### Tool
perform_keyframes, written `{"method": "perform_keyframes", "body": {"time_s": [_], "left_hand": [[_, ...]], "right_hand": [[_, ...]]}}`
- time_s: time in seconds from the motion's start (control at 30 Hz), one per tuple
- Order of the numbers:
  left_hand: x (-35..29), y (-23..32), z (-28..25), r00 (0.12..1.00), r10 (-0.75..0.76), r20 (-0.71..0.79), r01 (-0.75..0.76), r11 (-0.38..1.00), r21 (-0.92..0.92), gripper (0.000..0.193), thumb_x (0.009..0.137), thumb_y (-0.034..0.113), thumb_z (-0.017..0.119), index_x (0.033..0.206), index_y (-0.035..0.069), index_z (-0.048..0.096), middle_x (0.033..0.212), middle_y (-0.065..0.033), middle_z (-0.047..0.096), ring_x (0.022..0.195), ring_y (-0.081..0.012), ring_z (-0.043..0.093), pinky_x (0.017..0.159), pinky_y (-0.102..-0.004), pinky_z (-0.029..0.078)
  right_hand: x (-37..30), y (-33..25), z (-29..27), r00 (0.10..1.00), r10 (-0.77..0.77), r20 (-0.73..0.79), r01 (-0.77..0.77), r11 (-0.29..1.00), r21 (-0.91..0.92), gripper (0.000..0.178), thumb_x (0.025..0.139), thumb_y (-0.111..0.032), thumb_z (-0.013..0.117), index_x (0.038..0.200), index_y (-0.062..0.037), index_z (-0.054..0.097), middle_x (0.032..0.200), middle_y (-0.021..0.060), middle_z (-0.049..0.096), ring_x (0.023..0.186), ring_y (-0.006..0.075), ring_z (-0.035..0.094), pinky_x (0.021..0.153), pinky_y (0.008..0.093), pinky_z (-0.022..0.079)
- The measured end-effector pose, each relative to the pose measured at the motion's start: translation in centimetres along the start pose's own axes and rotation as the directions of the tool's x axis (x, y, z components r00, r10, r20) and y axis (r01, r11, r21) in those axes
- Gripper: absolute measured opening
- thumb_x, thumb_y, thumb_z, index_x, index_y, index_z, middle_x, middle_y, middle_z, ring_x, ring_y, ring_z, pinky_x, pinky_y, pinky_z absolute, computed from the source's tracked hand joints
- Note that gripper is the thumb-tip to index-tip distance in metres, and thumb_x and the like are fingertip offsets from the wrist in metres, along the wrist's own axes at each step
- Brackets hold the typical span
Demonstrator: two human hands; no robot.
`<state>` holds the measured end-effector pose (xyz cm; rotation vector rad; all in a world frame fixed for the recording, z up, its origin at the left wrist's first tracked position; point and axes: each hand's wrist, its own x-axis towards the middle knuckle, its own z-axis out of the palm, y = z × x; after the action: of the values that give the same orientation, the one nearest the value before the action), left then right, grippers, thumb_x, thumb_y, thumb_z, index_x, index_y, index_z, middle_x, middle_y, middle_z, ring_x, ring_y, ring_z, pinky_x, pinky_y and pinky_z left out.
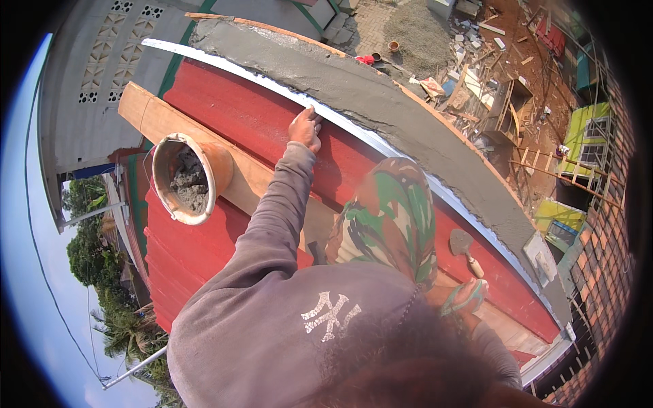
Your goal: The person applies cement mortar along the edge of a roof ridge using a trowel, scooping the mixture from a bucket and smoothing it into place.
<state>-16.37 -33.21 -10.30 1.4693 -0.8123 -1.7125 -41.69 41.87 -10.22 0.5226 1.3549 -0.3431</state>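
Note:
My left hand (306,129) reaches forward over the red roofing sheet (235,102), its fingers curled against the lower side of a white edge strip (289,93). Whatever is between those fingers, if anything, is hidden. Beyond the strip runs a long band of wet grey mortar (381,105). At the lower right, my right hand (468,321) is beside my foot in a green-strapped sandal (471,294); its fingers are mostly hidden. A trowel (461,243) with a light handle lies on the red sheet just past that foot. My bent knee in camouflage cloth stands between both arms.
An orange bucket (218,166) partly filled with grey mortar stands at the left by a wooden plank (160,115). Thin wooden boarding (469,146) borders the mortar's outer side. Far below are a gravel heap (416,37), scattered rubble and a wooden ladder (571,177).

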Motion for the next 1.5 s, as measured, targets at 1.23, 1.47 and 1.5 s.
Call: {"method": "perform_keyframes", "body": {"time_s": [1.23,1.47,1.5], "left_hand": [[-0.5,5.2,-1.3,0.997,-0.007,0.074,0.008,1.000,-0.010,0.068,0.108,0.025,0.065,0.157,-0.010,0.034,0.159,-0.0319,0.043,0.145,-0.0473,0.049,0.122,-0.0569,0.041],[-0.3,5.1,-1.0,0.991,0.042,0.127,-0.048,0.998,0.040,0.065,0.106,0.024,0.067,0.153,-0.013,0.040,0.157,-0.0318,0.045,0.142,-0.0463,0.052,0.121,-0.0554,0.043],[-0.2,5.0,-1.1,0.992,0.043,0.119,-0.048,0.998,0.038,0.064,0.106,0.024,0.067,0.152,-0.012,0.042,0.155,-0.0304,0.048,0.141,-0.0457,0.053,0.120,-0.0551,0.043]], "right_hand": [[-3.9,-2.0,1.1,0.996,-0.077,0.040,0.086,0.917,-0.388,0.039,0.104,-0.026,0.064,0.140,-0.0124,0.069,0.128,0.0138,0.075,0.118,0.0276,0.070,0.106,0.0405,0.051],[-2.0,-0.5,0.0,0.997,-0.056,0.061,0.073,0.942,-0.327,0.040,0.104,-0.028,0.065,0.139,-0.0098,0.068,0.125,0.0123,0.076,0.115,0.0250,0.070,0.103,0.0389,0.052],[-2.1,-0.6,0.1,0.998,-0.040,0.051,0.054,0.949,-0.312,0.040,0.104,-0.030,0.065,0.138,-0.0099,0.069,0.124,0.0119,0.076,0.114,0.0245,0.070,0.103,0.0384,0.052]]}}
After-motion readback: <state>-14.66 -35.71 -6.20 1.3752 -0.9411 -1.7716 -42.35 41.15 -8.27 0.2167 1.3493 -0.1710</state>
